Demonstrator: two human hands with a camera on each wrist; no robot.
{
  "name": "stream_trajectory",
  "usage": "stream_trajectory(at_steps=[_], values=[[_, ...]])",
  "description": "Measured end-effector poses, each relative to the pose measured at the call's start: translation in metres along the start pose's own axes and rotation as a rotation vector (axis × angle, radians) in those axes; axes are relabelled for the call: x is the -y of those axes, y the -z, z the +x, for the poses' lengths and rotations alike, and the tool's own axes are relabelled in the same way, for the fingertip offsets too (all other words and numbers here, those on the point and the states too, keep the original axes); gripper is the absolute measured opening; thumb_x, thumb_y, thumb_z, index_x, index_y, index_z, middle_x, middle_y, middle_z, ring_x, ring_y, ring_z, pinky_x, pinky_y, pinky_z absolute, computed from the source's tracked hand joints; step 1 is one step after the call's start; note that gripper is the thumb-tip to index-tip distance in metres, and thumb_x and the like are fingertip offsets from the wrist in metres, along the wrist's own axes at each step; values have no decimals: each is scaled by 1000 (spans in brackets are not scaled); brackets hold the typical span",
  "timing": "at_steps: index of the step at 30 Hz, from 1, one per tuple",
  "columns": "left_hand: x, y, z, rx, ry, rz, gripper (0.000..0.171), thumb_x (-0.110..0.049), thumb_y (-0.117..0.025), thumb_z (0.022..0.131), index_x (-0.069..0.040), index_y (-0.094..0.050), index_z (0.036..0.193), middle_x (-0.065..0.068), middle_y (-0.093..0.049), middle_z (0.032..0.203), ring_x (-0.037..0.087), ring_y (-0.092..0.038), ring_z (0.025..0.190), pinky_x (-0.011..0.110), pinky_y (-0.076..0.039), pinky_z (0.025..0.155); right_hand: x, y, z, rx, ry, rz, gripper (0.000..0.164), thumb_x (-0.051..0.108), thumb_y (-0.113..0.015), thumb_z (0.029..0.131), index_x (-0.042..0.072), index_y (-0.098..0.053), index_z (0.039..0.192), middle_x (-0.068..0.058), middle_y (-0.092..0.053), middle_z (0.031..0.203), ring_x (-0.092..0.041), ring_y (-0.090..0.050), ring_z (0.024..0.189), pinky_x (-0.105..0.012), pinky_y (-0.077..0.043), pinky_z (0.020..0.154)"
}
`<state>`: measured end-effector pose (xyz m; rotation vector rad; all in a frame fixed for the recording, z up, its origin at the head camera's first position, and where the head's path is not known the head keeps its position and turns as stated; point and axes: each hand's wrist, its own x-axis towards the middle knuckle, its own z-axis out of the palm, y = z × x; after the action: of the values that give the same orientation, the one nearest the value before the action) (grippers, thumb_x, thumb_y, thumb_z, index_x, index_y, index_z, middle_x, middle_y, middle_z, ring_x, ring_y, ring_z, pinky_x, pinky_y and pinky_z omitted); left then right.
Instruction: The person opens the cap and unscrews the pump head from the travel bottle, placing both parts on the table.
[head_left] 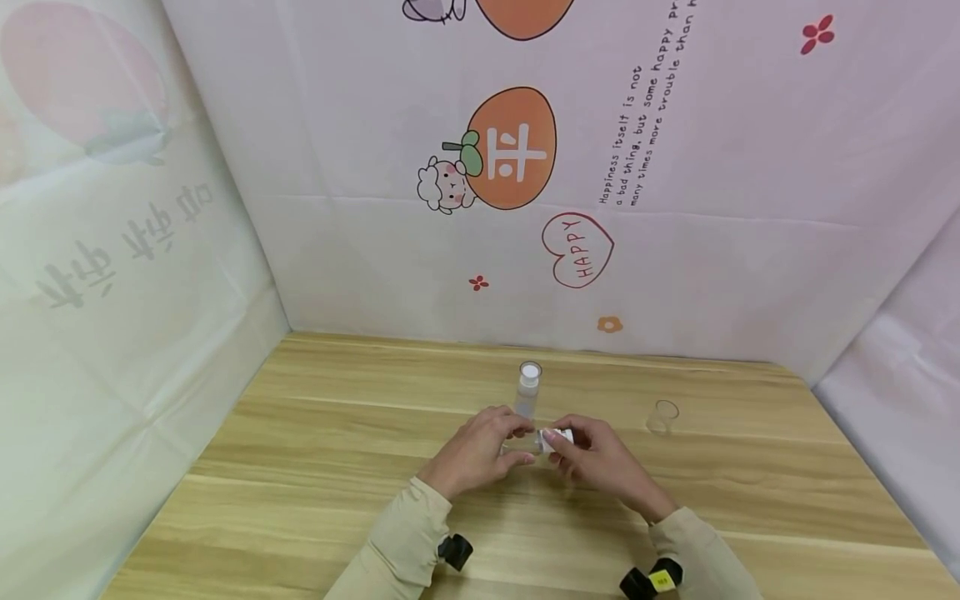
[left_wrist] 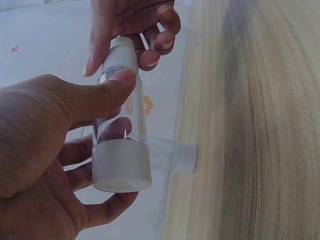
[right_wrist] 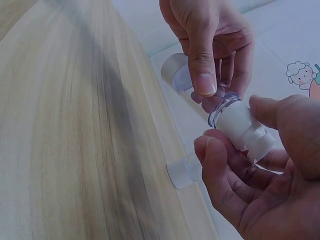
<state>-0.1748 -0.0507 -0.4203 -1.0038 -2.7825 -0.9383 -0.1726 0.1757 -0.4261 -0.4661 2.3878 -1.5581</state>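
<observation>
A clear pump bottle [left_wrist: 121, 167] with a pale solid base is held tilted between both hands. My left hand [head_left: 476, 450] grips its see-through body, thumb on the near side and fingers behind. Thumb and curled fingers of my right hand [head_left: 603, 458] hold the white pump top [right_wrist: 241, 124] at the bottle's other end. In the right wrist view, the clear neck ring shows just below the white top, and the left thumb lies close to it. Part of the bottle's body is hidden behind the left hand in the head view.
Just beyond the hands a second clear bottle [head_left: 527, 397] with a white top stands upright on the wooden table [head_left: 322, 433]. A small clear cap [head_left: 663, 418] sits to the right. Printed white cloth [head_left: 360, 250] hangs at the table's back edge and along the sides.
</observation>
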Motion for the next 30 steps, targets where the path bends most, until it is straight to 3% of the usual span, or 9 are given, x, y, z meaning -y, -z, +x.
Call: stream_trajectory(at_steps=[6,15,21,26,30], values=[[0,1,0,-1,4,-6,37,-25,-76,93,-7,-69,124,4,-68,113,16,-62,101,27,-52,87,-1,0,-1,4,31,25,28,25,-69,99,5,-65,118,-17,-65,98,-30,-65,81,-38,-59,61],[3,-1,0,8,18,-9,37,-27,-75,93,-8,-69,125,4,-68,114,15,-62,102,27,-51,88,-4,0,1,7,192,-30,28,8,-74,93,5,-63,118,-13,-65,113,-27,-64,96,-34,-57,79],[4,-2,1,2,5,-3,37,-27,-76,93,-7,-69,124,4,-68,113,15,-62,101,27,-52,87,-3,0,1,-22,109,-44,40,24,-71,97,1,-59,128,-16,-67,113,-28,-66,91,-35,-58,75],[2,-2,2,5,6,-4,36,-25,-77,93,-7,-70,123,5,-68,112,15,-62,100,26,-52,86,-2,0,1,-43,-1,-38,42,38,-59,104,0,-65,120,-15,-69,92,-31,-68,78,-38,-57,63],[1,-2,2,3,2,-2,35,-24,-77,92,-7,-70,122,5,-69,112,15,-62,100,26,-51,86,-2,0,1,-34,-21,-19,40,39,-56,105,2,-68,115,-16,-69,87,-33,-67,76,-40,-57,61]])
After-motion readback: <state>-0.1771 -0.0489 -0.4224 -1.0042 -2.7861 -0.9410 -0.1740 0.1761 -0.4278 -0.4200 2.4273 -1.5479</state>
